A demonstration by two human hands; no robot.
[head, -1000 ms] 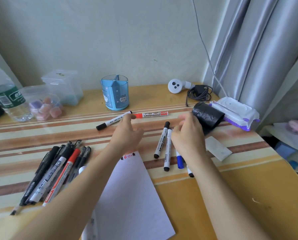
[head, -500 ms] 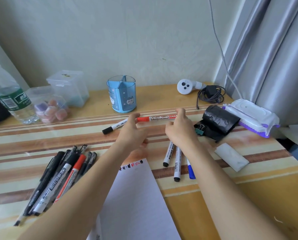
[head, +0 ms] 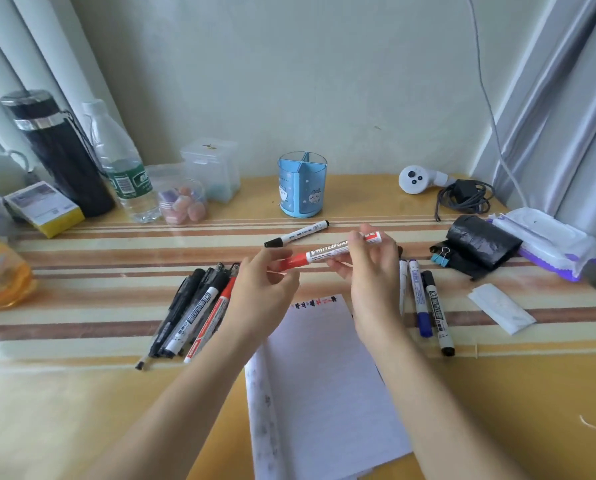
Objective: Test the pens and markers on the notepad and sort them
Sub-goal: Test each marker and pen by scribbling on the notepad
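I hold a red whiteboard marker (head: 324,253) level above the desk. My left hand (head: 262,292) pinches its red cap end, and my right hand (head: 369,268) grips the white barrel. Below them lies the white notepad (head: 321,382) with small test marks along its top edge. A heap of several black and red pens and markers (head: 196,313) lies left of the pad. Three markers (head: 424,303) lie to the right of it. One black-capped marker (head: 296,233) lies farther back, in front of the blue pen holder (head: 301,188).
A black flask (head: 57,154), water bottle (head: 120,164) and clear boxes (head: 199,181) line the back left. A black plastic roll with a blue clip (head: 476,244), a wipes pack (head: 546,240), a white packet (head: 501,308), a coiled cable (head: 463,197) and a white controller (head: 418,178) occupy the right.
Both hands took the red marker off the desk and lifted it toward me, above the pad. The camera has tilted and swung left, bringing the flask and bottle into view.
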